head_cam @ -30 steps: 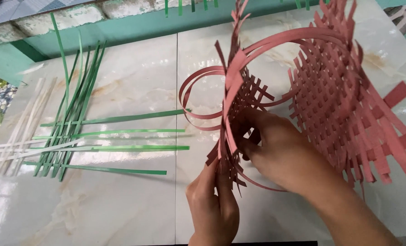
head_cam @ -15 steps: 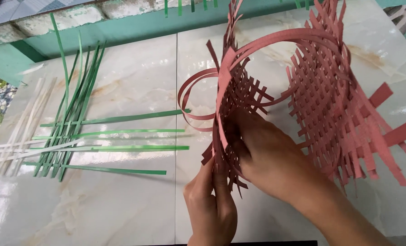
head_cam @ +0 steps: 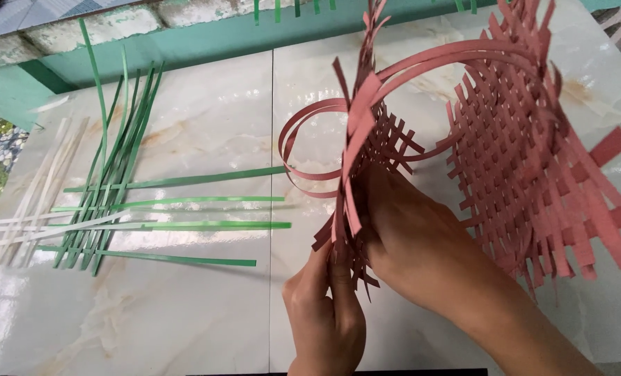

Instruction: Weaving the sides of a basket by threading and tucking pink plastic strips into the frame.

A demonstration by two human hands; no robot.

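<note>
Both hands' grip stays clamped on a half-woven red strip basket [head_cam: 505, 146], left hand [head_cam: 328, 313] below, right hand [head_cam: 415, 251] inside; green strips [head_cam: 178, 202] lie on the marble tabletop [head_cam: 150, 320].

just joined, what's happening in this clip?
A person is weaving a basket from red strips, held on its side above a marble-tiled surface. The left hand pinches loose strip ends at the near woven wall, and the right hand reaches inside the basket behind that wall. Several red strips curl free to the left. Spare green strips and white strips lie on the tiles to the left.
</note>
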